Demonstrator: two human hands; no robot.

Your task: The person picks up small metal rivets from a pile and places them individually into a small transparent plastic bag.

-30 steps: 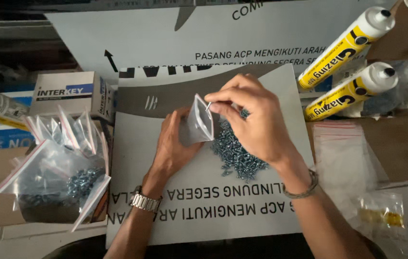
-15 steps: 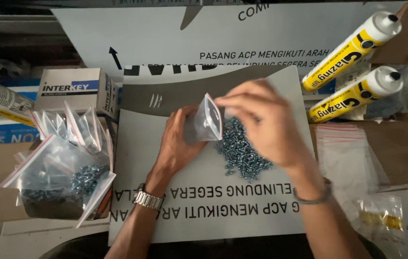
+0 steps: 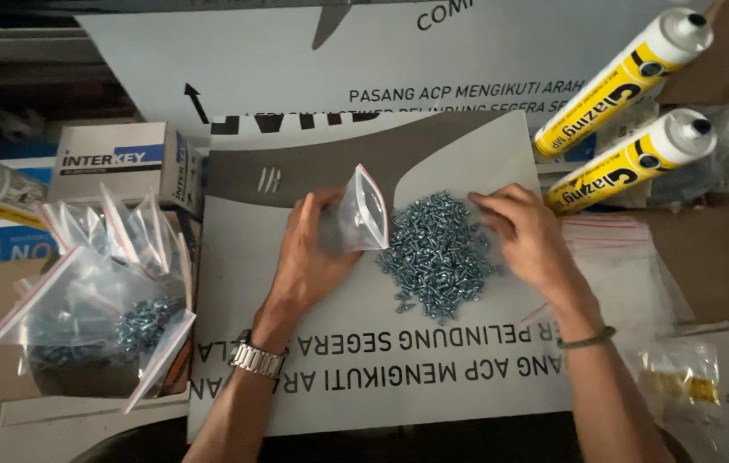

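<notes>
Left hand point(image 3: 309, 257) keeps a small clear zip-top plastic bag point(image 3: 363, 210) pinched upright just left of the heap of silvery metal screws point(image 3: 437, 253), onto which the right hand point(image 3: 529, 236), now withdrawn from the bag, has dropped with loosely spread, empty fingers.

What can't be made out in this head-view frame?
- Small bag: whether it holds screws, the plastic is too blurred.
- Left hand: its palm and grip on the bag face away.
- Right hand: fingertips over the screw pile, pinch unclear.
- Sealant tubes: bases hidden behind the panel.
</notes>
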